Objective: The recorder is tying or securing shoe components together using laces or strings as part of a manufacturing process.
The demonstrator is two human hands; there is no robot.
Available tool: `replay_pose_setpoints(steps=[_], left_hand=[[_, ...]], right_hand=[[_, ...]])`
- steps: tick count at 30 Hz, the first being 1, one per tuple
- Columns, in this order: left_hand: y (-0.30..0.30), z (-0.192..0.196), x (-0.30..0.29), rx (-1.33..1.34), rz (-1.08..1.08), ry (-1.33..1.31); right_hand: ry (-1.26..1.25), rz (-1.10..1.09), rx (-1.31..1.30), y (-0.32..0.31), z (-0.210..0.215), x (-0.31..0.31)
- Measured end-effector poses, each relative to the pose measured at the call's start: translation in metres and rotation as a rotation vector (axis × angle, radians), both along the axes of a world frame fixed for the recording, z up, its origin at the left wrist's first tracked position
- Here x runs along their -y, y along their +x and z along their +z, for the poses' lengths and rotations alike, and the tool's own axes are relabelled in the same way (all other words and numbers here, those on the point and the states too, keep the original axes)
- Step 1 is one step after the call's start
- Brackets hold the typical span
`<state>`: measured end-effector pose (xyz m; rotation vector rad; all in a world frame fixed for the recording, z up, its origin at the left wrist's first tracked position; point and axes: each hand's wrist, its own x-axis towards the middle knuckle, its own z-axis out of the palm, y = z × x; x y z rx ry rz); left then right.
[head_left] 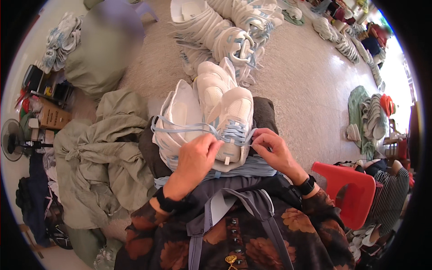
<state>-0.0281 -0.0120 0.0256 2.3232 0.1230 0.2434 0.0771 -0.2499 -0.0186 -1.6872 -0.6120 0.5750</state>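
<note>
On my lap lies a white shoe upper (236,105) with light blue laces (234,131) crossed over its front. My left hand (196,157) is closed at the left side of the lacing, fingers pinched on a lace. At the right edge my right hand (272,146) pinches the lace where it comes out of the eyelets. A loose blue lace (180,127) loops away to the left over another white shoe upper (180,110). More white uppers (211,87) lie just beyond. A bundle of blue laces (258,168) rests across my lap below the shoe.
Stacked white uppers (220,33) stand on the floor ahead. Tied green-grey cloth sacks (108,153) are at my left, with a black fan (12,139) beyond. A red plastic stool (348,193) stands at my right, and further stacks of uppers (374,117) lie beyond it.
</note>
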Motion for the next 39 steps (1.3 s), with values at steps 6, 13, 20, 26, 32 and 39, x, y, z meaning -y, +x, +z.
replay_pose_setpoints(steps=[6,13,20,26,32,39], left_hand=[[-0.002,-0.010,0.026,-0.287,-0.288,-0.274],[-0.003,-0.029,0.039,-0.215,-0.270,-0.208],[-0.004,-0.032,0.043,-0.104,-0.339,-0.055],[-0.004,-0.035,0.041,-0.075,-0.272,-0.111],[-0.001,-0.027,0.035,-0.230,-0.199,-0.470],[0.000,-0.033,0.041,-0.146,-0.171,-0.485]], right_hand=[[-0.123,0.047,0.275,0.001,0.014,-0.009],[-0.093,0.027,0.410,0.001,0.011,-0.011],[-0.157,0.093,0.530,0.004,0.015,-0.014],[-0.140,-0.023,0.600,0.000,0.018,-0.022],[-0.173,0.086,0.473,-0.009,0.024,-0.020],[-0.464,0.126,0.551,-0.012,0.016,-0.021]])
